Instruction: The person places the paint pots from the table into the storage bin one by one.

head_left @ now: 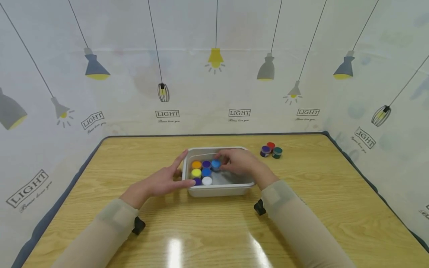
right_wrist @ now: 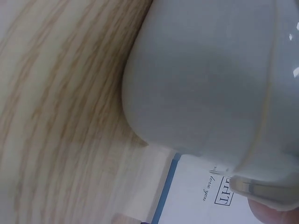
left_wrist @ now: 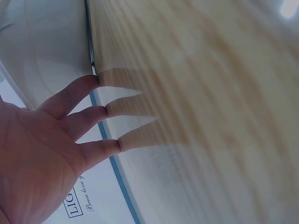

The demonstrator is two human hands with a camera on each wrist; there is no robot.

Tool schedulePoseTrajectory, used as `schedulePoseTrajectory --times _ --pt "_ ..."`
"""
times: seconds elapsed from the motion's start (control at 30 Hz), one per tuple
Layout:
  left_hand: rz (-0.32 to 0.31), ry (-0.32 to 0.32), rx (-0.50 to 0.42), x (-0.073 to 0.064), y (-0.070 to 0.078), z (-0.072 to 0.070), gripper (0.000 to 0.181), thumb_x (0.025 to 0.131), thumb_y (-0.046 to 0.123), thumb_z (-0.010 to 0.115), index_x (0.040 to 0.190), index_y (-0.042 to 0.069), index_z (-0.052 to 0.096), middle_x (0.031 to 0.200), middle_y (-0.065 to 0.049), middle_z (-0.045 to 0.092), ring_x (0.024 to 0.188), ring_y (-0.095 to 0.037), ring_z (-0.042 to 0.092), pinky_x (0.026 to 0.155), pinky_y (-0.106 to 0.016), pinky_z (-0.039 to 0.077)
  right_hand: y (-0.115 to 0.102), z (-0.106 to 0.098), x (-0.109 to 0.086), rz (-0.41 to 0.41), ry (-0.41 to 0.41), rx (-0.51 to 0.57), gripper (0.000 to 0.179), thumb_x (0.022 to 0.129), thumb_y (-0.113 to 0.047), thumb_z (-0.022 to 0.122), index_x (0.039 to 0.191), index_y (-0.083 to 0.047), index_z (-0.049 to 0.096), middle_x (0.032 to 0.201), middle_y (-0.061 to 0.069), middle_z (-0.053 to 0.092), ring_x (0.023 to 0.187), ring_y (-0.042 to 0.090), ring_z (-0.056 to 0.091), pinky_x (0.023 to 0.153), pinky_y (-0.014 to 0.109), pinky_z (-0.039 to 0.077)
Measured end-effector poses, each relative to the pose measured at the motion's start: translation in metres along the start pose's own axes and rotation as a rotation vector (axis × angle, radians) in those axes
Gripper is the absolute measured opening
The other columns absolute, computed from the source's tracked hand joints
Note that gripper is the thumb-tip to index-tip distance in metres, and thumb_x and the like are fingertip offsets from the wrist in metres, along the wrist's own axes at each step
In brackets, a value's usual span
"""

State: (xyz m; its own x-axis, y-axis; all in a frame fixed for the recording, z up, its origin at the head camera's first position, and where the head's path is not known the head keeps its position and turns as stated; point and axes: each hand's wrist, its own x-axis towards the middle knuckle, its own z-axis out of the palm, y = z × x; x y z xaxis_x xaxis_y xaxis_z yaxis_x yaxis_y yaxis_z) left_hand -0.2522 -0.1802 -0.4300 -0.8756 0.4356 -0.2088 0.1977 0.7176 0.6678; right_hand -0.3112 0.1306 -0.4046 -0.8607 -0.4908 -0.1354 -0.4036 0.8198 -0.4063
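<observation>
One hand, the left hand (head_left: 164,181), rests straight-fingered against the white tub (head_left: 218,191); the right hand (head_left: 239,162) seems to pinch the light-blue pot (head_left: 215,163) inside, probably placing it. Next likely needs careful release. Three pots (head_left: 270,146) stand outside.

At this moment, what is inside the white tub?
Seven small jars show in the white tub: orange, yellow, white, blue, light blue and two purple. The left grip partly covers one purple jar. The right grip hides some interior; I cannot see there.
</observation>
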Motion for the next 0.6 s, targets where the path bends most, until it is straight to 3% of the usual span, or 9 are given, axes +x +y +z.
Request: schedulePoseTrajectory --times 0.37,0.6 --pt "0.000 0.012 0.016 0.0000 -0.0029 0.0012 0.114 0.096 0.081 0.063 0.173 0.049 -0.014 0.170 -0.021 0.049 0.155 -0.053 0.047 0.126 -0.075 0.034 0.0004 0.0019 -0.0009 -0.024 0.008 -0.016 0.038 0.105 -0.027 0.076 0.142 -0.034 0.071 0.115 -0.008 0.076 0.099 0.014 0.068 0.095 0.040 0.059" --pt "0.001 0.013 0.003 0.0008 -0.0023 0.0005 0.114 0.095 0.082 0.064 0.172 0.052 -0.014 0.169 -0.020 0.050 0.155 -0.051 0.048 0.126 -0.074 0.034 0.0044 -0.0029 -0.0025 -0.062 0.056 0.139 0.035 0.105 -0.026 0.075 0.140 -0.025 0.072 0.113 -0.003 0.074 0.098 0.017 0.066 0.089 0.037 0.057"
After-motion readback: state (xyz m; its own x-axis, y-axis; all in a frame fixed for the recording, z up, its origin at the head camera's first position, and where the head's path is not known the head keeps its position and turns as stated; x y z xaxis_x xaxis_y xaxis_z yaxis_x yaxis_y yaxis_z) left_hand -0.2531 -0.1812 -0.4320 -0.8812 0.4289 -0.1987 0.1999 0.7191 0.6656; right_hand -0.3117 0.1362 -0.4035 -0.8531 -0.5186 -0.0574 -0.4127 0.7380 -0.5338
